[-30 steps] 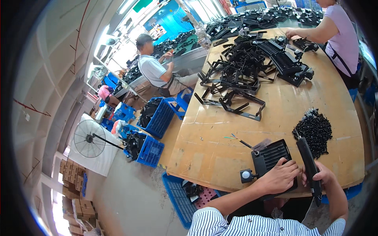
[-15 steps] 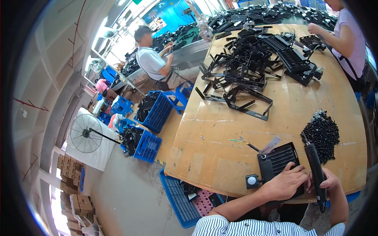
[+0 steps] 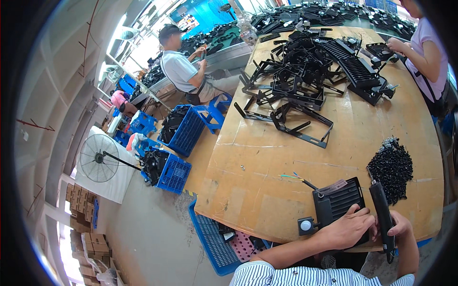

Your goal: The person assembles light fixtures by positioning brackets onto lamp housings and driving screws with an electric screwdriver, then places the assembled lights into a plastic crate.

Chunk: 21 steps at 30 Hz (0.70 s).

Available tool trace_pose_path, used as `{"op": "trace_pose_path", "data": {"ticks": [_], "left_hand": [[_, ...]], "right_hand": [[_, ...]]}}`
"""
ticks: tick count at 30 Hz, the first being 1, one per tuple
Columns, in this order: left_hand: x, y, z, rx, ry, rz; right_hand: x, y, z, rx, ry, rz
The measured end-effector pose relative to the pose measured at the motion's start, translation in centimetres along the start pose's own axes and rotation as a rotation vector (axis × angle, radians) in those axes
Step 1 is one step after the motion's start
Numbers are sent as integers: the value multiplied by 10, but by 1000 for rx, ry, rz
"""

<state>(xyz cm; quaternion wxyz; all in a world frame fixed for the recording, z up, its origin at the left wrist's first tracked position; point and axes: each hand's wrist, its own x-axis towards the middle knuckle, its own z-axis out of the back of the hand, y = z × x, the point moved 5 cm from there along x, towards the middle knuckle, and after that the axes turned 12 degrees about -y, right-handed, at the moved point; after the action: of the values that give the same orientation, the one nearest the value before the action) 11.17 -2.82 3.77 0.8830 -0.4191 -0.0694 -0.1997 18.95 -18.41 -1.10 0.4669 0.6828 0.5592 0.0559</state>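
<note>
A black floodlight (image 3: 335, 202) with a finned back lies at the table's near edge. From its left side sticks a small motion sensor (image 3: 306, 226) with a white dome. A cable (image 3: 305, 181) with bare coloured wires and a tag runs out of its far end. My left hand (image 3: 347, 229) rests over the floodlight's near right part, fingers bent and pressed together; its fingertips are hidden. In my right hand (image 3: 400, 225) is a black electric screwdriver (image 3: 380, 202), its bit pointing away from me, beside a pile of small black screws (image 3: 392, 171).
Black metal brackets (image 3: 300, 76) are heaped at the table's far side, beside finned floodlights (image 3: 355, 66). A co-worker (image 3: 427, 52) works at the far right; another person (image 3: 180, 66) sits beyond the left edge. Blue crates (image 3: 174, 174) and a fan (image 3: 98, 157) stand on the left.
The view has shifted slightly. The tag by the cable now lies lower, against the floodlight. Both hands keep nearly the same places, the screwdriver still in the right one.
</note>
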Motion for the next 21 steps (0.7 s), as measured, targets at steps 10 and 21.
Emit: {"op": "trace_pose_path", "data": {"ticks": [10,21], "left_hand": [[-1,-1,0,38,4,-47],[-2,1,-3,67,8,-67]], "right_hand": [[-2,-2,0,17,38,4],[1,-4,3,-3,73,-12]]}}
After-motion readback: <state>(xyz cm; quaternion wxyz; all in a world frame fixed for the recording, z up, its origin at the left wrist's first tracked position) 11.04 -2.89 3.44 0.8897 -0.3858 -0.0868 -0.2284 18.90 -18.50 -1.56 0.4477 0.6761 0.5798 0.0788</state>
